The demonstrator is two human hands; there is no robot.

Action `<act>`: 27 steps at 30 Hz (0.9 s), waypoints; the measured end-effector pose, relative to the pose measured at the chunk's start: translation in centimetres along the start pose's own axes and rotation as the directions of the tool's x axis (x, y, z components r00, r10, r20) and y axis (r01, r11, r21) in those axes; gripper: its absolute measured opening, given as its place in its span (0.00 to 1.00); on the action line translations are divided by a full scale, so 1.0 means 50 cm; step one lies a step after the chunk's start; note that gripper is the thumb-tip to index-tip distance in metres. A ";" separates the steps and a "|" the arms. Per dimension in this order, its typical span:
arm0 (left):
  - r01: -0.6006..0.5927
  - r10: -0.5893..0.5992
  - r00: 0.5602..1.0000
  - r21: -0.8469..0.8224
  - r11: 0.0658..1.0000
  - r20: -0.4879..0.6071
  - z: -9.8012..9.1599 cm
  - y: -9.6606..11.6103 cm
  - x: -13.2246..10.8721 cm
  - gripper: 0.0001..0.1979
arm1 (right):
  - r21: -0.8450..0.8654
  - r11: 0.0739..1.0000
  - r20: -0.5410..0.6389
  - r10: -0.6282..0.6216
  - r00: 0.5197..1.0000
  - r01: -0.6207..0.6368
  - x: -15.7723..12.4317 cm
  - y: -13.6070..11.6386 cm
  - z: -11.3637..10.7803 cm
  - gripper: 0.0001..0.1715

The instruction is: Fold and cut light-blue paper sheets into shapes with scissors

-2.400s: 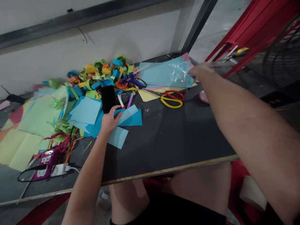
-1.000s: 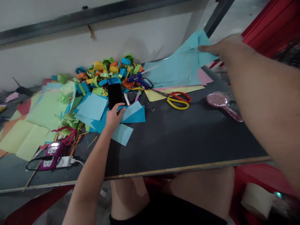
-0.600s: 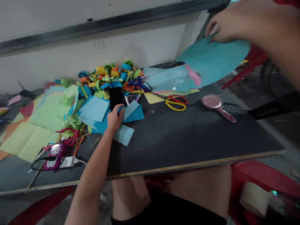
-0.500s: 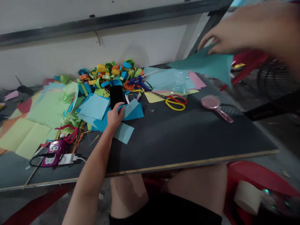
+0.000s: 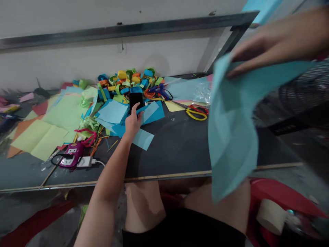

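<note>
My right hand (image 5: 259, 51), blurred by motion, pinches a large light-blue sheet of paper (image 5: 233, 127). The sheet hangs curved over the table's right side and past its front edge. On the left, my left hand (image 5: 133, 121) rests over blue paper pieces, its index finger stretched onto a black phone (image 5: 135, 99) and the thumb apart. Around it lie a pale blue square (image 5: 113, 111), a darker blue piece (image 5: 157, 115) and a small blue rectangle (image 5: 144, 139). Scissors with red and yellow handles (image 5: 196, 115) lie to the right of that hand.
Behind the phone is a heap of coloured paper loops (image 5: 125, 79), with a blue glue gun (image 5: 159, 90) beside it. Green and yellow sheets (image 5: 61, 106) spread leftward. A purple power strip (image 5: 72, 154) lies near the front edge. A fan (image 5: 295, 92) stands at right.
My right hand has brought the light-blue sheet nearer, so it now hangs down and hides the hairbrush. My left index finger has straightened on the phone. The view has shifted slightly.
</note>
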State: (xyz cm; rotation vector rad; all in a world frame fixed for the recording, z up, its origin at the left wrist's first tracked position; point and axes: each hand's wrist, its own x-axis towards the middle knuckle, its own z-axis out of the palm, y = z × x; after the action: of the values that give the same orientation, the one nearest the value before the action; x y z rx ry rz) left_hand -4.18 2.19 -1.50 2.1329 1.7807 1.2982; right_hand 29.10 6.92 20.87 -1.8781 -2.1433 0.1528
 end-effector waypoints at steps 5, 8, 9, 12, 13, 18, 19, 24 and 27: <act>0.061 -0.065 0.995 -0.056 0.997 -0.077 -0.001 -0.005 0.000 0.24 | -0.223 0.902 0.370 -0.273 0.888 0.370 0.044 -0.069 0.119 0.16; 0.106 -0.124 0.957 -0.080 0.991 -0.261 -0.011 -0.004 0.004 0.24 | -0.103 0.892 0.313 -0.391 0.866 0.440 0.013 -0.098 0.241 0.15; 0.126 -0.152 0.927 -0.099 0.987 -0.343 -0.017 -0.002 0.006 0.24 | -0.095 0.892 0.281 -0.402 0.871 0.443 0.003 -0.109 0.276 0.16; 0.168 -0.255 0.804 -0.205 0.964 -0.537 -0.038 0.009 0.013 0.25 | -0.149 0.888 0.126 -0.420 0.899 0.435 -0.004 -0.142 0.347 0.17; 0.170 -0.284 0.773 -0.246 0.954 -0.567 -0.044 0.013 0.015 0.25 | -0.167 0.871 0.077 -0.455 0.887 0.462 0.001 -0.150 0.360 0.16; 0.122 -0.271 0.841 -0.325 0.938 -0.468 -0.038 0.027 0.014 0.25 | -0.259 0.696 -0.048 -0.702 0.711 0.670 0.056 -0.169 0.394 0.21; 0.101 -0.236 0.883 -0.328 0.939 -0.404 -0.030 0.029 0.012 0.24 | -0.251 0.670 -0.045 -0.729 0.683 0.699 0.067 -0.168 0.398 0.21; 0.146 -0.132 0.989 -0.451 0.881 0.062 0.017 0.038 -0.002 0.19 | -0.212 0.611 -0.025 -0.783 0.621 0.763 0.099 -0.149 0.420 0.23; 0.272 -0.096 0.939 -0.542 0.796 0.330 0.035 0.043 -0.011 0.20 | -0.190 0.643 -0.079 -0.763 0.642 0.742 0.099 -0.137 0.429 0.25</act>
State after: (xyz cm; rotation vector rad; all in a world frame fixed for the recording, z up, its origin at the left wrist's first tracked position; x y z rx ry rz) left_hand -1.40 1.80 -1.74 1.6496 1.2242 1.2021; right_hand 15.98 13.12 2.96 -0.8355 -2.6691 -0.3238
